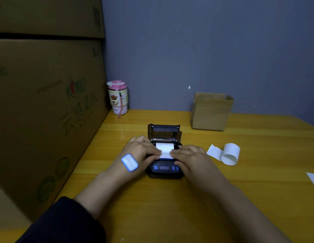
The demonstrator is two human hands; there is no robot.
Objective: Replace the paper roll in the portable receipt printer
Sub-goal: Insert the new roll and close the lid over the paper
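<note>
Right now the receipt printer sits mid-table w/ its lid tipped up and back; the new paper roll lies in the open bay, its loose end drawn fwd over the front edge toward the control panel. Left hand and right hand sit either side of the printer, apart, fingertips pinching the two edges of that paper strip; thumbs mostly hidden, so exact grip is unclear.

Risks, as I judge them: uneven pull btwn the hands would skew the strip, so it jams or feeds crooked once the lid shuts; too little tail left out and the lid traps nothing; a hard tug could tear the thin paper or lift the roll out of its bay. The spent roll lies well apart on the right, partly unwound; it shouldn't interfere.
</note>
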